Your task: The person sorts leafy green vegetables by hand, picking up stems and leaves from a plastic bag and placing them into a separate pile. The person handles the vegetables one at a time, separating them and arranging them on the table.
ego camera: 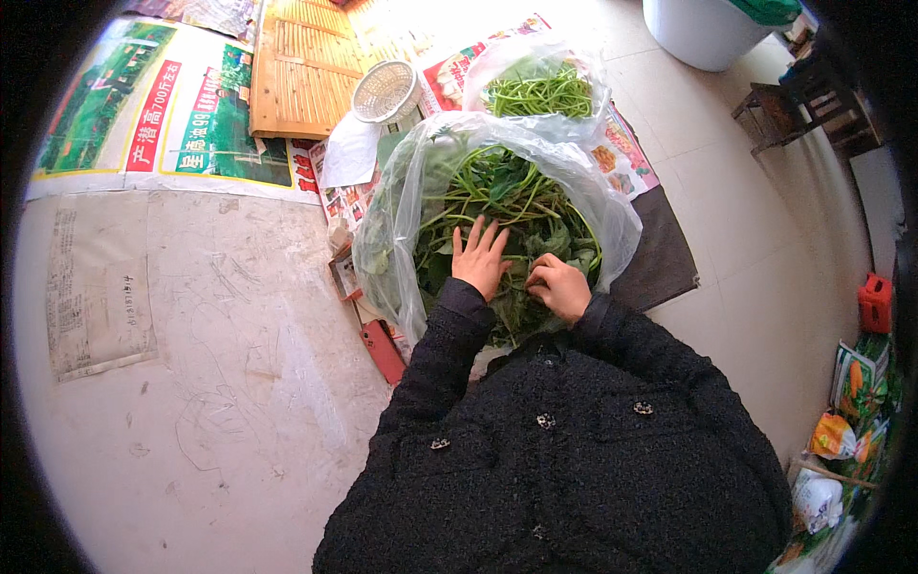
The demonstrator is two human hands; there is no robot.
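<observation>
A large clear plastic bag (pixel 618 228) stands with its mouth wide in front of me. Long-stemmed leafy greens (pixel 502 179) fill it, green and tangled, some leaves dark and limp. My left hand (pixel 479 260) lies palm down on the greens, its fingers spread and holding nothing. Just to its right, my right hand (pixel 561 288) has its fingers curled down among the leaves near the bag's front. Its fingertips are partly hidden, so whether a stem is pinched in them is unclear. Behind the large bag sits a smaller clear bag of cut green stems (pixel 541 93).
A white plastic basket (pixel 386 92) stands beyond the bag, near a slatted wooden panel (pixel 308 72). At the left edge of the bag are a red phone (pixel 383 351) and a small open box (pixel 346 275). A wooden stool (pixel 774 115) and a white tub (pixel 696 32) stand to the right.
</observation>
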